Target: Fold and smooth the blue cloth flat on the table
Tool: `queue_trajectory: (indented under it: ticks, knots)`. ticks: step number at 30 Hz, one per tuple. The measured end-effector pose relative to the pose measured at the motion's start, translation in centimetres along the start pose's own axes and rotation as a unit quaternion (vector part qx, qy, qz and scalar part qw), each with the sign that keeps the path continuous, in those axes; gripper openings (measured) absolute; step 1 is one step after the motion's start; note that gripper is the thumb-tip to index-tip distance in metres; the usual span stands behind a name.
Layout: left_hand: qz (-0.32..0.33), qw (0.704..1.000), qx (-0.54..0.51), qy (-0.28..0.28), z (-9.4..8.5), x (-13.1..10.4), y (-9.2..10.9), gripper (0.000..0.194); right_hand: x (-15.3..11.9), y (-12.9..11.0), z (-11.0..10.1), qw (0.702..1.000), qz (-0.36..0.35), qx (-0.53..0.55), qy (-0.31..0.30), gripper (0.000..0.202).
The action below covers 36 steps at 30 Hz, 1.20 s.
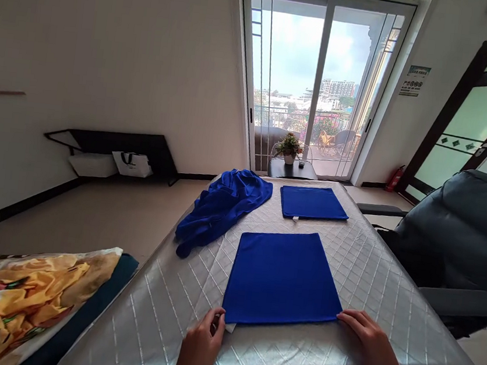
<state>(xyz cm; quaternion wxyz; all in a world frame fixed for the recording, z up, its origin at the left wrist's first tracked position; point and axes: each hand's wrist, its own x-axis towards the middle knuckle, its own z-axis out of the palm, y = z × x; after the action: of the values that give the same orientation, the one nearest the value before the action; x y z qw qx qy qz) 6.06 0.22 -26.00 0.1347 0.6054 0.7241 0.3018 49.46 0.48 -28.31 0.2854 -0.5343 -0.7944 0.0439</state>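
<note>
A blue square cloth (282, 281) lies flat on the silver quilted surface (167, 314). My left hand (202, 342) pinches its near left corner, beside a small white tag. At the near right corner, my right hand (364, 334) has its fingers closed on the cloth's edge. Farther back lies a folded blue cloth (314, 203) with a white tag on its near edge. To the left of it is a crumpled heap of blue fabric (230, 204).
A black armchair (462, 231) stands along the right side. Yellow patterned bedding (37, 294) lies low at the left. Beyond the far edge, a small table (278, 168) holds a potted plant (290, 148), before sliding glass doors.
</note>
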Motion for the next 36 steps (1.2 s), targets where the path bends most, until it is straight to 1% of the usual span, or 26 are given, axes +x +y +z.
queue_trajectory:
  ticks: [5, 8, 10, 15, 18, 21, 23, 25, 27, 28, 30, 32, 34, 36]
  knots:
    - [0.024, 1.0, -0.001, 0.015, 0.3, -0.3, -0.4, 0.033, 0.1, -0.5, -0.4, 1.0, 0.009, 0.002, -0.014, 0.033]
    - [0.027, 1.0, 0.011, 0.006, 0.3, -0.4, -0.4, 0.035, 0.2, -0.6, -0.6, 0.999, 0.015, 0.005, -0.029, 0.033]
    - [0.03, 0.999, 0.022, -0.002, 0.2, -0.4, -0.4, 0.035, 0.1, -0.6, -0.7, 0.999, 0.02, 0.005, -0.041, 0.034]
    - [0.045, 0.998, 0.046, -0.001, -0.4, -0.6, -0.1, 0.036, 0.1, -0.8, -1.0, 0.998, 0.033, 0.01, -0.054, 0.038]
    - [0.046, 0.997, 0.051, -0.021, -0.5, -0.7, -0.1, 0.034, 0.2, -1.2, -1.0, 0.997, 0.049, 0.02, -0.055, 0.043]
    - [0.046, 0.996, 0.065, -0.041, -0.5, -0.8, -0.5, 0.034, 0.5, -1.7, -1.1, 0.996, 0.06, 0.022, -0.065, 0.042]
    - [0.055, 0.994, 0.09, -0.037, -0.5, -0.8, -0.6, 0.034, 0.9, -2.0, -1.2, 0.995, 0.06, 0.012, -0.074, 0.04]
    - [0.074, 0.99, 0.121, -0.018, -0.4, -0.6, -0.2, 0.034, 1.5, -2.1, -1.2, 0.996, 0.059, -0.004, -0.071, 0.043]
    - [0.106, 0.984, 0.141, 0.003, -0.1, -0.3, 1.2, 0.033, 2.5, -2.3, -0.7, 0.997, 0.061, -0.02, -0.048, 0.046]
    - [0.128, 0.982, 0.142, 0.009, 0.3, -0.1, 2.3, 0.033, 3.1, -2.4, -0.3, 0.997, 0.063, -0.027, -0.033, 0.047]
    - [0.182, 0.974, 0.131, 0.005, 1.7, 0.3, 5.2, 0.032, 4.4, -2.6, 0.8, 0.997, 0.07, -0.038, -0.008, 0.049]
    - [0.246, 0.962, 0.116, -0.019, 3.8, 0.7, 8.8, 0.031, 5.5, -2.8, 2.4, 0.996, 0.076, -0.05, -0.005, 0.052]
    - [0.308, 0.944, 0.105, -0.053, 6.4, 0.8, 12.3, 0.031, 6.0, -2.9, 4.1, 0.994, 0.081, -0.068, -0.025, 0.058]
    - [0.356, 0.926, 0.101, -0.078, 9.3, 0.9, 15.0, 0.036, 5.9, -2.7, 5.8, 0.991, 0.084, -0.093, -0.052, 0.061]
